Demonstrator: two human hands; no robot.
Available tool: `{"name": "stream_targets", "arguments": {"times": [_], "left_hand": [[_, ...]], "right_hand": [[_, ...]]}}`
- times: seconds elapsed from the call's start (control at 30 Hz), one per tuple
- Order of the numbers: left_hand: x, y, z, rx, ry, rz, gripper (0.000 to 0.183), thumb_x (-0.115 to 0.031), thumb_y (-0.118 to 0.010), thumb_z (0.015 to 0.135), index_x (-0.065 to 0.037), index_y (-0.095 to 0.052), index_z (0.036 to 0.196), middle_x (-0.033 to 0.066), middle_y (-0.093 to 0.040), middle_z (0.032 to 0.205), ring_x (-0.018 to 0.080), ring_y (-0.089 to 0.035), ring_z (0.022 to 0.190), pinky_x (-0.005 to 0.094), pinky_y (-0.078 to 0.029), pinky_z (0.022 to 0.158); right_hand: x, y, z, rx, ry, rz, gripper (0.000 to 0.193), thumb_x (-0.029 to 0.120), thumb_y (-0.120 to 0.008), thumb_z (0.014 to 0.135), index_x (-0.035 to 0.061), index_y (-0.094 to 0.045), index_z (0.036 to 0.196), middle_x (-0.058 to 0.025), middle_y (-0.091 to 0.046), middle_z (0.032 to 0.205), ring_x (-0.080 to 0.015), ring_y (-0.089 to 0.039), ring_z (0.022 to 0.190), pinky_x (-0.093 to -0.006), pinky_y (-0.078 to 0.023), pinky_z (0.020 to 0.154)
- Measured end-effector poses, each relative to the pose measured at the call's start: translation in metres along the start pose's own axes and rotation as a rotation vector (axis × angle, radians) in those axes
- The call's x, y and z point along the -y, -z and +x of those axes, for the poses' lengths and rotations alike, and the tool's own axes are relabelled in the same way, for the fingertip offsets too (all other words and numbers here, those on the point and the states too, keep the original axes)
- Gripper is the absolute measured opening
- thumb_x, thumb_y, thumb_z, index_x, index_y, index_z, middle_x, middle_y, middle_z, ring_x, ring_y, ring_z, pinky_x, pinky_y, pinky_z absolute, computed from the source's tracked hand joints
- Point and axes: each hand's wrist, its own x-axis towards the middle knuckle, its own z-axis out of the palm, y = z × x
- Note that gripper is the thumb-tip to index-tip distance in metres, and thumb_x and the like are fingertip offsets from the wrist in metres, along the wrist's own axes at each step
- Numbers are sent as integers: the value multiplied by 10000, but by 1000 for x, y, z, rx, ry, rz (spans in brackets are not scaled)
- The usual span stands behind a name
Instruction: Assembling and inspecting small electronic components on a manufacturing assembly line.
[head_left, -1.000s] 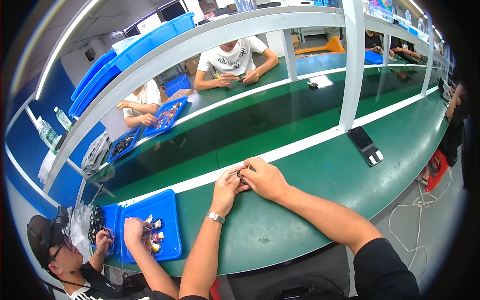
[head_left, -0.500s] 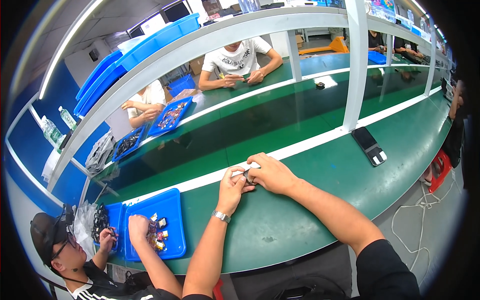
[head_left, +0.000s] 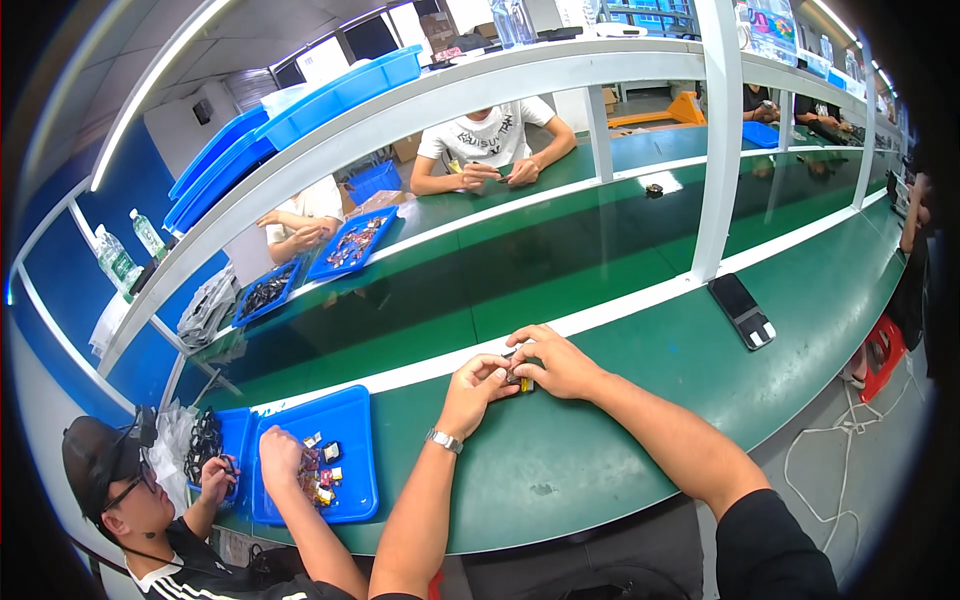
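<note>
Left hand (head_left: 475, 390) and right hand (head_left: 562, 366) meet fingertip to fingertip in the head view, the only one I have on my end. I see both pinching a small dark part (head_left: 513, 373), thumbs and fingers closed around it. Something yellow (head_left: 526, 384) shows at its lower edge; the fingers cover too much for me to tell whether it belongs to the part. All of this sits over the green tabletop (head_left: 610, 460), near its white edge strip (head_left: 430, 370). On the left wrist I see a metal-banded watch (head_left: 444, 440).

To the right, a black handheld device (head_left: 740, 305) lies by the foot of a white post (head_left: 712, 160). To the left, a co-worker's hand (head_left: 280, 457) is at a blue tray (head_left: 352, 415) holding small yellow, white and red pieces (head_left: 325, 482). Just beside it I make out a second tray (head_left: 238, 428) with black cords (head_left: 205, 437). Across the line, a person in a white shirt (head_left: 487, 142) works with both hands together.
</note>
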Motion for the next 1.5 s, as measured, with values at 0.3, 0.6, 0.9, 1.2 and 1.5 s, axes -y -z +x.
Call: {"name": "stream_targets", "arguments": {"times": [0.3, 0.6, 0.9, 1.2, 1.5], "left_hand": [[6, 4, 0, -11, 32, -22, 99, -107, -561, 1001, -19, -554, 1047, 94, -665, 995, 185, -686, 911, 336, -599, 814], [-2, -6, -2, -59, 4, 44, 187, -55, -565, 979, 4, -540, 1155, 120, -661, 1056, 174, -674, 907, 298, -595, 800], [-3, -8, -2, -55, -7, -56, 270, -27, -502, 997, -6, -474, 1265, 141, -639, 1146, 205, -660, 1004, 372, -590, 871], [-3, -6, -1, -31, -1, -90, 259, -31, -504, 1000, -21, -473, 1257, 125, -649, 1138, 210, -660, 1021, 375, -581, 889], [-4, -5, -3, -35, 0, -68, 240, -35, -509, 1000, -25, -488, 1239, 122, -653, 1134, 207, -665, 1010, 358, -582, 879]], "right_hand": [[-7, -3, 0, 7, -86, 325, 128, 131, -710, 853, 71, -713, 965, -87, -598, 1262, -259, -566, 1173, -386, -460, 992], [4, -7, -2, -75, 9, 83, 111, 151, -695, 827, 56, -685, 884, -96, -608, 1202, -280, -525, 1188, -401, -434, 1021], [11, -17, -6, -180, -7, -25, 135, 142, -682, 836, 62, -731, 935, -60, -625, 1154, -266, -547, 1137, -378, -472, 967], [-1, -21, -5, -182, -41, 110, 134, 165, -708, 841, 83, -750, 938, -65, -630, 1181, -268, -545, 1161, -392, -447, 1006], [0, -19, -3, -139, -107, 179, 157, 170, -722, 839, 95, -762, 971, -77, -645, 1188, -266, -561, 1163, -390, -450, 1013]]}}
